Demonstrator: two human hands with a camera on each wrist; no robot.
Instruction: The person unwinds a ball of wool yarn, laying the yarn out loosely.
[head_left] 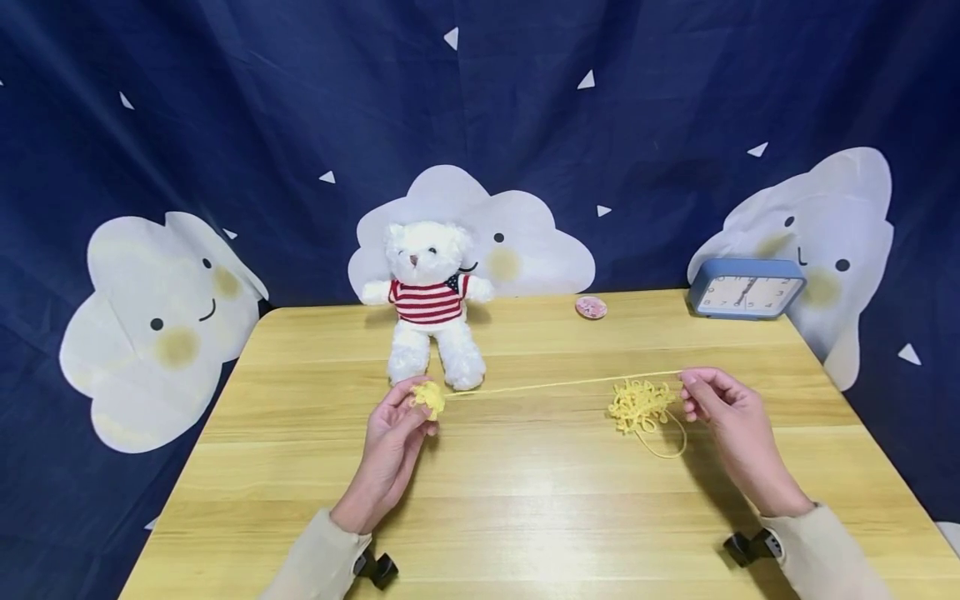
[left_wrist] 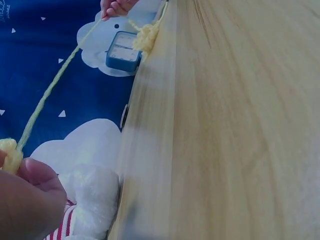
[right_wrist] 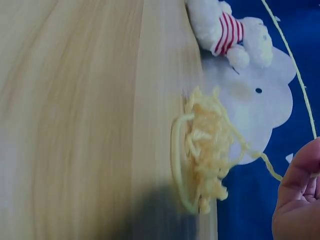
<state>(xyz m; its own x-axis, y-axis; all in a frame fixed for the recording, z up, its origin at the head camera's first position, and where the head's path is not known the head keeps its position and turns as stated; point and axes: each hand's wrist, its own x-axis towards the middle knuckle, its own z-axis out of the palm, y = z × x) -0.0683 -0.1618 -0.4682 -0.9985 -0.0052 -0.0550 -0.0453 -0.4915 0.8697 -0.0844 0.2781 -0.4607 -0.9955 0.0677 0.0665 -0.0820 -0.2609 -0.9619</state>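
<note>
Hands, left [head_left: 393,442] and right [head_left: 731,425], pinch yellow yarn [head_left: 640,403], stretched sideways between them (quite straight).

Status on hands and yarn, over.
Left hand pinching small yellow yarn bundle; right hand holding outstretched yellow strand. Tangled yellow yarn heap on wooden table. Nothing blocking strand.

The left wrist view crops one yarn clump [left_wrist: 13,158], and the pink disc [head_left: 591,307] bears an indistinct pattern

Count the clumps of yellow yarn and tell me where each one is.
2. A small clump is pinched in the left hand, partly covered by its fingers; a larger clump lies on the table beside the right hand.
</note>
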